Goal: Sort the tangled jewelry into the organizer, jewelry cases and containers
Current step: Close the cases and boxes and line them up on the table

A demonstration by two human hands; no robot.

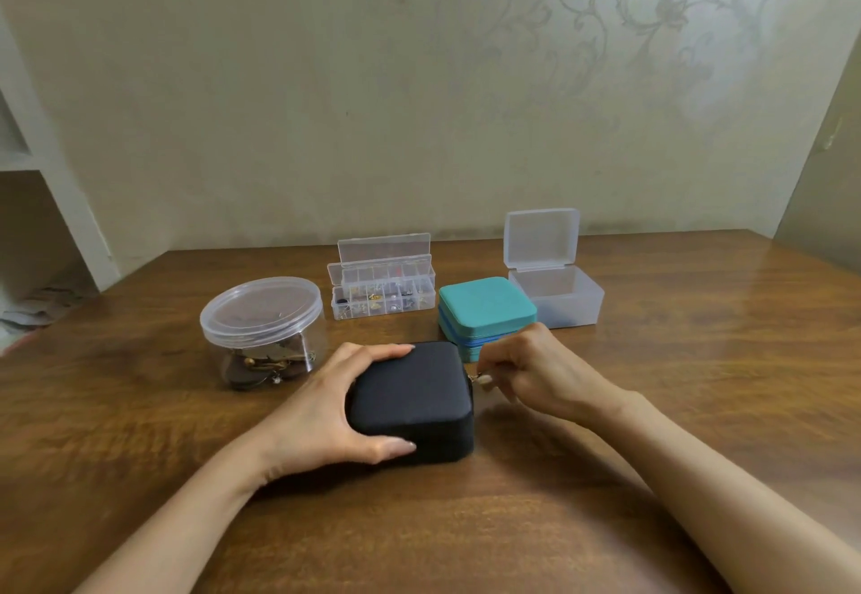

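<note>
A closed black jewelry case [414, 400] lies on the wooden table [675, 360] in front of me. My left hand [326, 411] grips its left side, with the thumb at the front edge and the fingers over the back edge. At the case's right back corner, my right hand [536, 369] pinches the zipper pull [480, 379]. Behind it sits a closed teal jewelry case [484, 307]. A clear compartment organizer [382, 288] with its lid up holds small jewelry pieces. To the left stands a round clear jar [263, 330], lidded, with tangled jewelry inside.
A frosted plastic box [556, 293] with its hinged lid standing open sits at the back right, next to the teal case. A patterned wall rises right behind the table. White shelving [42, 202] stands at the far left.
</note>
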